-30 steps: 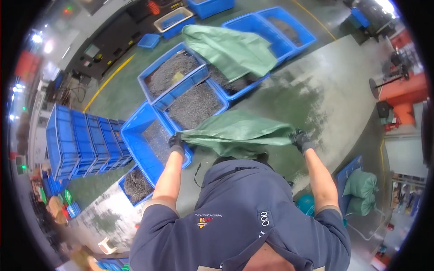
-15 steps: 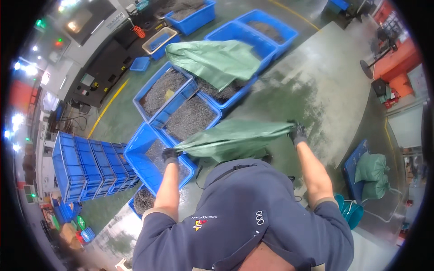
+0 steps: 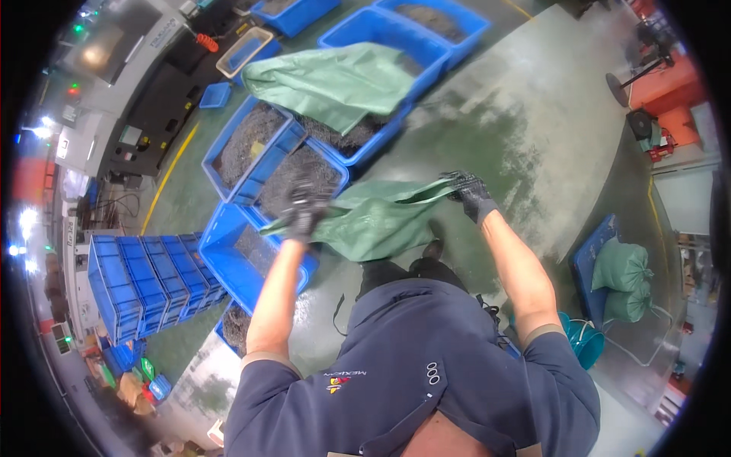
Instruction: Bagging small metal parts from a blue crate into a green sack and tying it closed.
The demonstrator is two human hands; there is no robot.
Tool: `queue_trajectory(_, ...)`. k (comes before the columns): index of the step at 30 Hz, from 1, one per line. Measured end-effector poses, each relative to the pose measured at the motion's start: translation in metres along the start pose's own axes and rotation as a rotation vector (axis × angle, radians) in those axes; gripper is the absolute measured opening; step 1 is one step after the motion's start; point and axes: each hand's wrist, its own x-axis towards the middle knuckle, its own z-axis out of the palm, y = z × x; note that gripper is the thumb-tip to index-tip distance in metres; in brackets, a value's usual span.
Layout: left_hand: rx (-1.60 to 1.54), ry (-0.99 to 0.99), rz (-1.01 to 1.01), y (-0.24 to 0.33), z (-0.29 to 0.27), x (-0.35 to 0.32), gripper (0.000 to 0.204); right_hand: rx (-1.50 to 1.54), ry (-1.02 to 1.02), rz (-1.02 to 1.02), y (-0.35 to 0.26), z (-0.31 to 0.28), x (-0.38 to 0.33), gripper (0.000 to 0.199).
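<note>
Left hand [image 3: 304, 209] and right hand [image 3: 468, 190], both gloved, clench opposite edges of green woven sack [image 3: 373, 221]; it sags between them, blue bins [image 3: 251, 259] left.

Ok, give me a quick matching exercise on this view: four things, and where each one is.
Things:
1. green sack
2. second green sack
3. stacked blue crates
4. filled green sacks

Places:
A. draped over a blue bin
B. floor at far right
C. held between both gloved hands
D. left of the person

Pairs: 1-C, 2-A, 3-D, 4-B
</note>
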Motion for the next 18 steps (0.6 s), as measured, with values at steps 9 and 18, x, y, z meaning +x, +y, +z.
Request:
queue_trajectory(9, 0.256, -0.256, 0.503, 0.012, 0.283, 0.066, 0.067, 0.159, -0.265, -0.037, -0.013, 0.026, -0.018, 0.018)
queue_trajectory(18, 0.491, -0.468, 0.393, -0.121, 0.304, 0.085, 0.028, 1.077, 0.075, 0.498, 0.019, 0.033, -0.045, 0.038)
